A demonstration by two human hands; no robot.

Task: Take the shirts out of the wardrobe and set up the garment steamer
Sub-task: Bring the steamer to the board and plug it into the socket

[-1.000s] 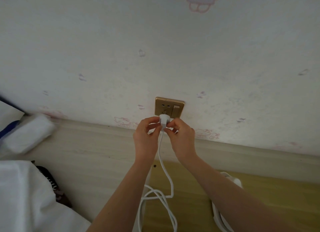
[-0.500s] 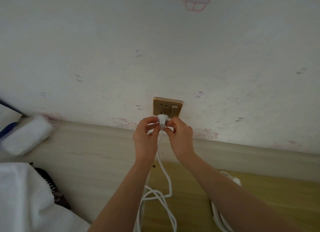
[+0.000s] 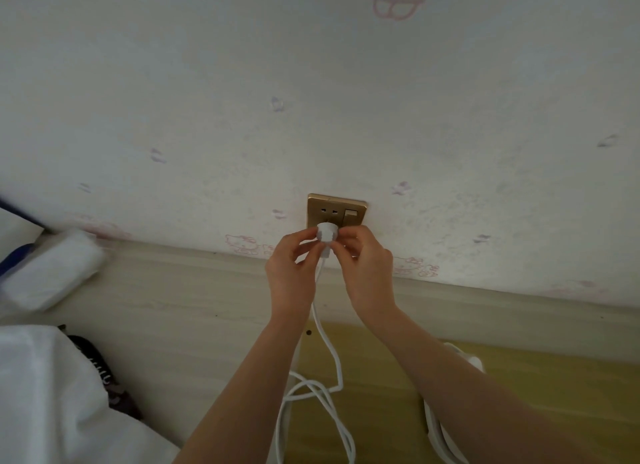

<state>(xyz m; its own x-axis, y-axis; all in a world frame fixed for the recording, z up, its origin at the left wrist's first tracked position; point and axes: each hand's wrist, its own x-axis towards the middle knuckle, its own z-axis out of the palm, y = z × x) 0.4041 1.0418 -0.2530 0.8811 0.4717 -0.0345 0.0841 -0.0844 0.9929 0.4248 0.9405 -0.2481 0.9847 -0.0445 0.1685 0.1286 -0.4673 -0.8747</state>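
The left hand (image 3: 291, 273) and the right hand (image 3: 367, 269) both pinched a small round white plug (image 3: 325, 234) between fingertips and thumbs, holding it against the lower edge of the gold wall socket (image 3: 336, 211). A white cord (image 3: 327, 345) dropped from the plug between the forearms and looped over the yellow wooden surface (image 3: 540, 394) below, beside a pale headboard (image 3: 173, 300). Compared with a second earlier, the plug sat slightly higher and closer to the socket plate, the same two-handed pinch unchanged, and the cord hung much as before.
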